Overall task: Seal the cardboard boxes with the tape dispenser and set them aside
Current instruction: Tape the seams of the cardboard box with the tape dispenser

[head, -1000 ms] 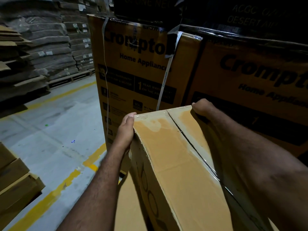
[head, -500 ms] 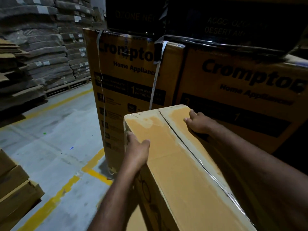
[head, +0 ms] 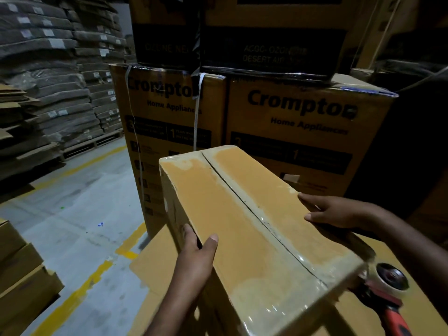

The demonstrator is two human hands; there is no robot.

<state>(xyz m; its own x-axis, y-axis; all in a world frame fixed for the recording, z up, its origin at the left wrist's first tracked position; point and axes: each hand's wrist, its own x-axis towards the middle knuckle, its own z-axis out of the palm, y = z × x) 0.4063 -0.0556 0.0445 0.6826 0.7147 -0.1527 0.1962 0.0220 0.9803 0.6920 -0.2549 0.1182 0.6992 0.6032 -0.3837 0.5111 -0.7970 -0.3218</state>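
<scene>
The taped cardboard box (head: 242, 226) sat in the middle, over a lower carton (head: 155, 260). The left hand (head: 196, 253) gripped its left edge, thumb on top, fingers down the side. The right hand (head: 339, 212) lay with straight fingers on its right edge. The tape dispenser (head: 388, 287) lay near right; printed cartons (head: 303, 122) were stacked beyond.

My worktop (head: 155, 263) is a flat cardboard surface; the tape dispenser (head: 388, 284) lies on it at my right, just beside the box (head: 242, 226). The grey floor (head: 80, 214), marked with yellow lines (head: 72, 297), carries the Crompton cartons (head: 303, 122) and a loaded pallet (head: 94, 144).
</scene>
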